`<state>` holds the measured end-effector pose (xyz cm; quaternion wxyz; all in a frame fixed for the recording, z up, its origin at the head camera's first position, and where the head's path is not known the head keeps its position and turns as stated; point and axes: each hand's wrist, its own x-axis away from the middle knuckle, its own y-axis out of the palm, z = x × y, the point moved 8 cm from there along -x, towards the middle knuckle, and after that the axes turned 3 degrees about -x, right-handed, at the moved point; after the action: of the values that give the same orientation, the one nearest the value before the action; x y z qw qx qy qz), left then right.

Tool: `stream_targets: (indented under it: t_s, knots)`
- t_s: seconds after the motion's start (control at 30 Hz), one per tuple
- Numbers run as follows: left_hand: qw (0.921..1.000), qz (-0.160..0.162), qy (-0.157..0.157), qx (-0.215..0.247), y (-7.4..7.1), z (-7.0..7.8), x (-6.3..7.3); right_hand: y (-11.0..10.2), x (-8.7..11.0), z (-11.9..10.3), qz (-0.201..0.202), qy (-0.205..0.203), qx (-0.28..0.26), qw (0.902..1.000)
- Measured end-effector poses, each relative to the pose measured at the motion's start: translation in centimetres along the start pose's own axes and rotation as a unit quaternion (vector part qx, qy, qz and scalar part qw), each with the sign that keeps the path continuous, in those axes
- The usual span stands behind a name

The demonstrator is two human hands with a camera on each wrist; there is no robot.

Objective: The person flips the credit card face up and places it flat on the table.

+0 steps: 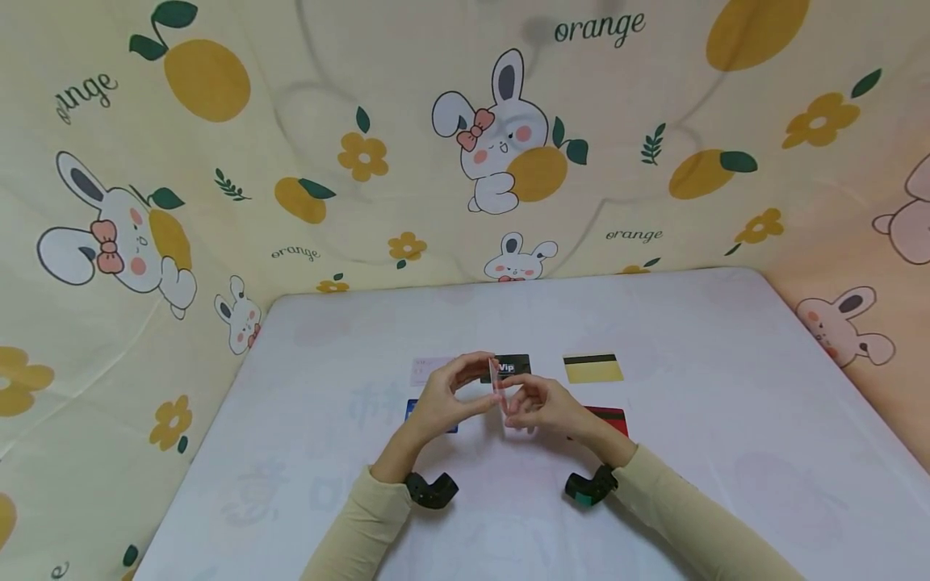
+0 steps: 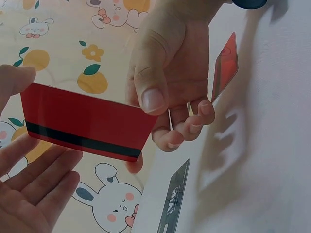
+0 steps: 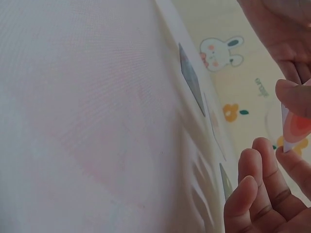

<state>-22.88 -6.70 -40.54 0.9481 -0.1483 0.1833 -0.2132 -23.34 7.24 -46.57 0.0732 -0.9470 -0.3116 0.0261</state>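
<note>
Both hands hold one red card [image 1: 497, 379] on its edge above the table. In the left wrist view the card's face [image 2: 87, 121] is red with a dark stripe along its lower side; a white face with orange-red rings [image 3: 300, 125] shows in the right wrist view. My left hand [image 1: 445, 397] grips it between the thumb on one long edge and fingers on the other. Thumb and index finger of my right hand [image 1: 546, 403] pinch its near end, while the other fingers curl loosely. Behind it, a black "Vip" card [image 1: 517, 365] lies partly hidden.
More cards lie on the white table [image 1: 291, 452]: a pale pink one [image 1: 429, 369], a gold one with a dark stripe [image 1: 594, 369], a blue one [image 1: 411, 408] and a red one [image 1: 612, 418], the last two partly covered by the hands. A printed cloth [image 1: 407, 48] hangs behind.
</note>
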Motion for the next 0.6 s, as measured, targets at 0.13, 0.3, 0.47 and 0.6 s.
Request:
stream_targets:
  t_s: [0.13,0.3,0.47,0.6]
  knots:
    - [1.0000,0.000,-0.006,-0.003,-0.1,-0.1,0.0,-0.3,0.0,-0.1,0.013,0.009,0.008,0.9998]
    - [0.9999,0.002,-0.004,-0.011,-0.2,-0.2,0.0,-0.7,0.2,-0.1,0.027,0.020,0.029,0.9990]
    - [0.9999,0.003,0.000,-0.014,-0.3,-0.2,0.0,-1.0,0.4,-0.1,0.030,0.022,0.041,0.9985]
    - [0.9998,0.000,0.002,-0.018,-0.3,-0.2,0.0,-1.2,0.4,0.0,0.033,0.025,0.047,0.9980]
